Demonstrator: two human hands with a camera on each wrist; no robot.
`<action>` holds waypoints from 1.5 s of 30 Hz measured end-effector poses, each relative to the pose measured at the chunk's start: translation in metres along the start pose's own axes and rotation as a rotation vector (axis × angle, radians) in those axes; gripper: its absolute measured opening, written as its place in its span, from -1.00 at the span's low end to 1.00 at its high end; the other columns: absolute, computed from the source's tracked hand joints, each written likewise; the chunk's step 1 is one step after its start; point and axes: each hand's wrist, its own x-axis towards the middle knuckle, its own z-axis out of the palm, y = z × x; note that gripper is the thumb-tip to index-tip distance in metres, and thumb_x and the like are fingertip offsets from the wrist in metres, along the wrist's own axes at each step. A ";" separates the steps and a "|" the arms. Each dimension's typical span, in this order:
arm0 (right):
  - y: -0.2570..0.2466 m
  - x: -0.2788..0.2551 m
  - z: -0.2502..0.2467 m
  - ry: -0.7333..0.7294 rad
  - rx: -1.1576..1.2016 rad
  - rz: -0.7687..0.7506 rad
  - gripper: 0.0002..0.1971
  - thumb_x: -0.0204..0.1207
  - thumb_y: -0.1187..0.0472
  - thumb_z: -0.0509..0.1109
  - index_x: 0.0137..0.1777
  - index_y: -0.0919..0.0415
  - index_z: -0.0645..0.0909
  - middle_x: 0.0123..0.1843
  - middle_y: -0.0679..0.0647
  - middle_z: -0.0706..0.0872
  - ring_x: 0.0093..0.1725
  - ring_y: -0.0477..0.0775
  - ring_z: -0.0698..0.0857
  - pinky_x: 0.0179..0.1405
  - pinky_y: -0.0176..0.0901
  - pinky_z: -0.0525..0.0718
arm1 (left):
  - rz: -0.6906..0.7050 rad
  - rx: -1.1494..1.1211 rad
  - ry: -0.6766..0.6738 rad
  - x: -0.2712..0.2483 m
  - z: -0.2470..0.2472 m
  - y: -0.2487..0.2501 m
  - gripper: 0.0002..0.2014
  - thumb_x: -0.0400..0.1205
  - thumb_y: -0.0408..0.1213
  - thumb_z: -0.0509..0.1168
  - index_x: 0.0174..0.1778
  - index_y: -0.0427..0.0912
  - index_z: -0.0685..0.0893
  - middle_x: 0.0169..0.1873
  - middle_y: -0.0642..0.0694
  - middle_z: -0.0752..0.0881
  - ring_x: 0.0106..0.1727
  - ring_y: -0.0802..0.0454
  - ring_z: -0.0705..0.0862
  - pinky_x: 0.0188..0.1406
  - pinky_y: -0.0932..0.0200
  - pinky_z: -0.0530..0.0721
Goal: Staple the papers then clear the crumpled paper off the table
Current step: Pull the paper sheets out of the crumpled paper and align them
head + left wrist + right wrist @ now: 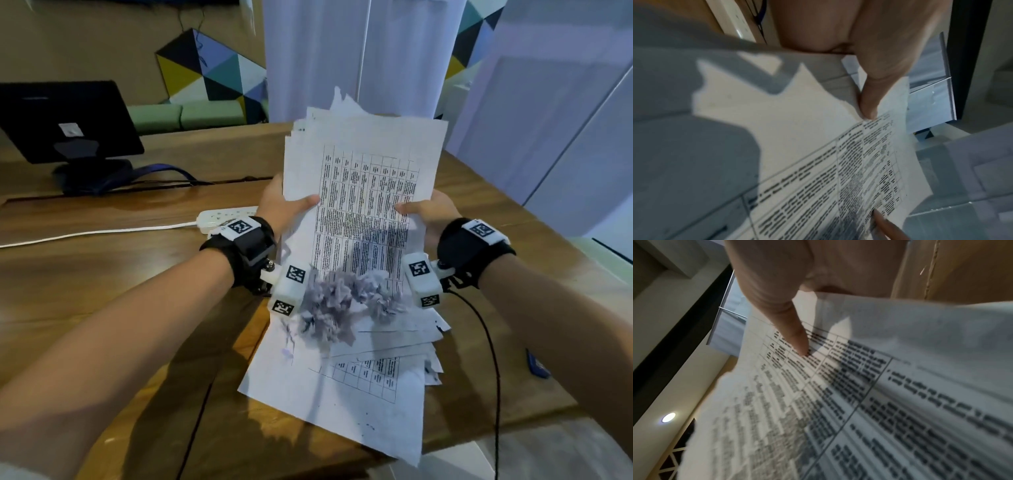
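Papers (363, 192) — side edges in both hands' pinch

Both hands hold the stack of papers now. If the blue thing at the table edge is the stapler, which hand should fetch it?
Right, probably. The blue thing lies on the table just outside the right hand; the left hand, on the stack's far side, could keep holding.

crumpled paper (346, 301) on loose sheets (342, 383), power strip (222, 215) to their left
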 end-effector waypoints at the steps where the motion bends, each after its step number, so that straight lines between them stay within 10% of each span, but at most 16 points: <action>1: -0.002 -0.002 -0.002 -0.012 0.028 0.010 -0.52 0.40 0.50 0.46 0.35 0.39 0.52 0.30 0.27 0.67 0.30 0.28 0.63 0.40 0.24 0.52 | 0.009 -0.021 -0.025 -0.001 -0.001 0.003 -0.40 0.52 -0.45 0.44 0.47 -0.28 0.40 0.38 -0.21 0.60 0.31 -0.03 0.59 0.34 0.10 0.53; 7: -0.005 0.002 -0.015 -0.091 0.159 0.020 -0.09 -0.02 0.38 0.72 0.38 0.42 0.40 0.30 0.33 0.64 0.24 0.28 0.68 0.32 0.30 0.59 | 0.085 -0.012 -0.102 -0.005 -0.001 0.021 -0.47 0.51 -0.46 0.44 0.41 -0.27 0.50 0.34 -0.22 0.64 0.36 -0.10 0.60 0.45 -0.08 0.52; 11: -0.015 -0.003 -0.011 -0.091 0.128 0.013 0.31 -0.14 0.06 0.81 0.59 0.15 0.09 0.59 0.30 0.29 0.49 0.32 0.42 0.40 0.56 0.33 | 0.161 -0.048 -0.141 -0.005 0.000 0.034 -0.47 0.51 -0.49 0.41 0.43 -0.33 0.49 0.33 -0.19 0.64 0.30 -0.05 0.64 0.24 0.18 0.68; 13: -0.021 -0.007 -0.011 -0.087 0.100 0.020 0.20 0.08 0.08 0.73 0.60 0.01 -0.03 0.64 0.22 0.17 0.54 0.29 0.33 0.38 0.58 0.27 | 0.199 -0.064 -0.150 -0.005 -0.003 0.043 -0.46 0.50 -0.49 0.42 0.43 -0.35 0.49 0.33 -0.22 0.65 0.29 -0.05 0.66 0.18 0.26 0.69; 16: -0.038 -0.006 -0.014 -0.102 0.056 -0.006 0.04 0.01 0.07 0.75 0.48 0.16 0.28 0.39 0.11 0.56 0.34 0.12 0.57 0.27 0.35 0.49 | 0.226 -0.081 -0.160 -0.006 -0.011 0.058 -0.49 0.50 -0.48 0.42 0.39 -0.32 0.51 0.26 -0.18 0.68 0.30 -0.03 0.67 0.24 0.20 0.68; 19: -0.058 -0.014 -0.016 -0.096 -0.061 -0.141 -0.73 0.23 0.17 0.66 -0.15 0.15 0.65 -0.18 -0.06 0.78 0.11 0.09 0.72 0.15 0.13 0.66 | 0.251 -0.158 -0.154 -0.009 -0.019 0.070 -0.51 0.51 -0.51 0.40 0.38 -0.35 0.49 0.21 -0.15 0.69 0.31 -0.03 0.66 0.18 0.24 0.70; 22: -0.070 -0.021 -0.015 -0.029 -0.019 -0.261 -0.65 0.36 0.28 0.57 -0.43 0.01 0.45 -0.34 -0.09 0.67 0.07 0.12 0.73 0.14 0.09 0.63 | 0.308 -0.025 -0.061 -0.015 -0.018 0.074 -0.47 0.48 -0.40 0.47 0.37 -0.34 0.52 0.19 -0.09 0.70 0.22 0.10 0.68 0.11 0.38 0.70; 26: -0.070 -0.019 -0.013 0.024 -0.024 -0.360 -0.60 0.25 0.17 0.65 -0.12 0.10 0.45 -0.06 0.01 0.67 0.15 0.12 0.68 0.21 0.14 0.65 | 0.352 0.122 0.021 -0.023 -0.015 0.073 -0.50 0.44 -0.37 0.51 0.31 -0.31 0.59 0.08 0.02 0.67 0.03 0.21 0.67 0.04 0.51 0.67; 29: -0.047 -0.012 -0.021 0.077 -0.093 -0.378 -0.06 0.13 0.08 0.71 0.48 0.18 0.28 0.43 0.16 0.54 0.40 0.10 0.57 0.41 0.10 0.55 | 0.349 0.129 0.052 -0.027 -0.013 0.077 -0.55 0.46 -0.37 0.49 0.27 -0.27 0.60 0.12 -0.02 0.68 0.12 0.18 0.60 0.03 0.50 0.67; 34: 0.023 -0.003 -0.032 0.123 -0.064 0.034 0.38 -0.10 0.03 0.79 0.64 -0.04 -0.07 0.58 0.29 0.31 0.51 0.27 0.42 0.47 0.35 0.41 | 0.306 0.099 0.122 -0.021 -0.018 0.074 -0.44 0.44 -0.32 0.50 0.35 -0.29 0.50 0.19 -0.04 0.64 0.23 0.13 0.55 0.15 0.38 0.54; 38: 0.033 -0.007 -0.023 -0.158 0.147 0.135 -0.46 0.44 0.34 0.48 0.40 0.26 0.39 0.14 0.22 0.68 0.05 0.18 0.70 -0.22 -0.03 0.77 | 0.272 0.088 0.112 -0.013 -0.025 0.070 -0.39 0.41 -0.27 0.52 0.37 -0.29 0.51 0.24 -0.04 0.64 0.25 0.10 0.57 0.14 0.35 0.54; 42: 0.018 -0.001 -0.008 -0.178 0.110 -0.001 -0.56 0.41 0.47 0.44 0.32 0.45 0.53 0.28 0.32 0.68 0.25 0.26 0.68 0.32 0.13 0.60 | 0.270 0.105 0.086 -0.012 -0.029 0.070 -0.39 0.43 -0.28 0.51 0.40 -0.28 0.51 0.34 -0.14 0.63 0.24 0.12 0.56 0.19 0.31 0.48; 45: 0.001 -0.003 -0.004 -0.203 0.123 -0.062 -0.72 0.40 0.51 0.44 0.10 0.34 0.61 0.14 0.26 0.72 0.16 0.21 0.70 0.29 0.09 0.63 | 0.281 0.128 0.073 -0.014 -0.030 0.071 -0.43 0.43 -0.29 0.51 0.37 -0.26 0.55 0.31 -0.13 0.65 0.21 0.12 0.59 0.07 0.36 0.55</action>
